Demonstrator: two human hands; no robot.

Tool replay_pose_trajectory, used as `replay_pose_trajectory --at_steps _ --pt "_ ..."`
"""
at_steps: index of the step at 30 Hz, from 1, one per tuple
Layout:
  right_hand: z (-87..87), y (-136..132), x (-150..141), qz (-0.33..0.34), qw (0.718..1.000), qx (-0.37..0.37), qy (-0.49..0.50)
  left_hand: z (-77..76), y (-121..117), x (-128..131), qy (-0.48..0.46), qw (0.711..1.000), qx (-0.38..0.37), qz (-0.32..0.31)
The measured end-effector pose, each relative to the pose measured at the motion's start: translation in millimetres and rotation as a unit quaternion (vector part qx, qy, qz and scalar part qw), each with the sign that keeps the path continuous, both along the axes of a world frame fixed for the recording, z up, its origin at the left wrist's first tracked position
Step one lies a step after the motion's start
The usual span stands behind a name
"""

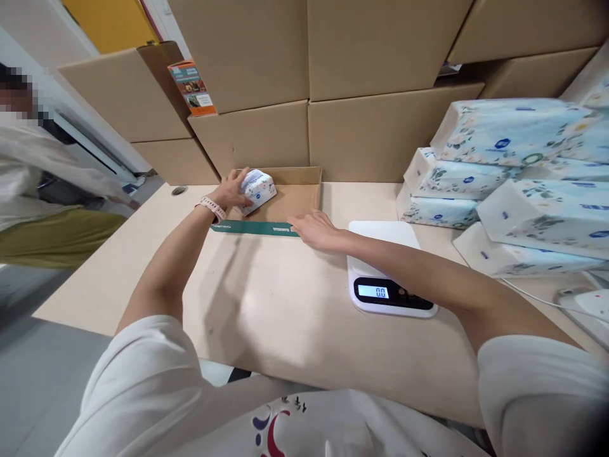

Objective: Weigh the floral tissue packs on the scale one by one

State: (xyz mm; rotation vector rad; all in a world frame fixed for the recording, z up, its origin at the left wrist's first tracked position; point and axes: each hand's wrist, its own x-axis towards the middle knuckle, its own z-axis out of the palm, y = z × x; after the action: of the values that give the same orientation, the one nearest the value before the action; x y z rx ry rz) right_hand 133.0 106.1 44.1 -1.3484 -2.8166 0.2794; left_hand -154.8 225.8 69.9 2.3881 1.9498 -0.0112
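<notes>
My left hand (233,189) is closed round a small white tissue pack with a blue floral print (258,189), holding it tilted inside a shallow open cardboard box (299,190) at the far side of the table. My right hand (314,228) lies flat with fingers spread on the box's near flap, which carries a strip of dark green tape (252,228). A pale watch strap is on my left wrist.
A white kitchen scale (385,270) reading 0.0 stands right of the box. Larger tissue packs (514,184) are piled at the right. Brown cartons (333,82) are stacked behind the table (285,311). Another person sits at the far left.
</notes>
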Motion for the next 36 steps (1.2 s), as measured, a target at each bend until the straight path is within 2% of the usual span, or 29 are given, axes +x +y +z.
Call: replay_pose_trajectory --at_steps 3,4,8,10,14,18,21,23,26,28,30,31,32,34,35,36 --pt "-1.4 0.2 1.4 0.001 1.000 0.001 0.008 2.5 -3.9 2.5 0.018 0.997 -0.033 0.073" --pt "-1.9 0.5 1.7 0.001 1.000 0.002 0.010 2.8 -5.0 6.2 0.029 0.997 -0.040 0.065" --pt "-4.0 2.2 1.7 0.004 1.000 0.004 0.017 4.7 -0.9 24.6 0.097 0.994 -0.025 -0.052" --pt "-4.5 2.3 1.6 0.003 1.000 0.002 0.018 7.5 7.3 27.7 0.131 0.990 -0.013 -0.059" --pt "-4.4 0.3 2.8 0.003 1.000 0.000 0.021 11.3 24.1 14.7 0.157 0.987 0.010 0.014" --pt "-4.6 -0.2 3.4 0.006 1.000 -0.005 0.024 5.3 26.9 -1.4 0.133 0.986 0.019 0.102" --pt "-2.8 0.6 1.2 0.007 0.999 -0.017 0.030 2.1 22.4 3.6 0.058 0.990 0.055 0.116" --pt "3.0 -2.9 1.7 0.006 0.999 -0.025 0.038 7.3 16.3 20.1 -0.066 0.989 0.111 0.072" --pt "21.9 -21.6 18.2 0.032 0.996 0.006 0.082 28.4 -3.5 64.9 -0.225 0.963 0.145 -0.010" --pt "39.0 -44.3 47.2 0.045 0.988 0.074 0.127 46.1 -26.3 103.1 -0.276 0.950 0.134 -0.053" --pt "54.4 -72.2 92.5 0.013 0.965 0.192 0.176 60.3 -54.5 143.2 -0.312 0.937 0.119 -0.102" --pt "60.2 -86.6 120.3 -0.026 0.941 0.271 0.203 64.8 -69.0 163.6 -0.325 0.931 0.111 -0.127" --pt "64.3 -100.2 150.2 -0.071 0.897 0.367 0.237 67.3 -82.9 184.2 -0.337 0.925 0.093 -0.152" --pt "67.9 -122.4 211.4 -0.182 0.775 0.524 0.303 66.5 -106.7 227.3 -0.380 0.904 0.008 -0.197" --pt "67.8 -130.0 240.0 -0.231 0.743 0.546 0.309 63.6 -116.2 250.1 -0.414 0.882 -0.060 -0.217" --pt "66.7 -135.2 265.7 -0.279 0.754 0.515 0.297 59.6 -124.2 273.7 -0.452 0.850 -0.136 -0.235"
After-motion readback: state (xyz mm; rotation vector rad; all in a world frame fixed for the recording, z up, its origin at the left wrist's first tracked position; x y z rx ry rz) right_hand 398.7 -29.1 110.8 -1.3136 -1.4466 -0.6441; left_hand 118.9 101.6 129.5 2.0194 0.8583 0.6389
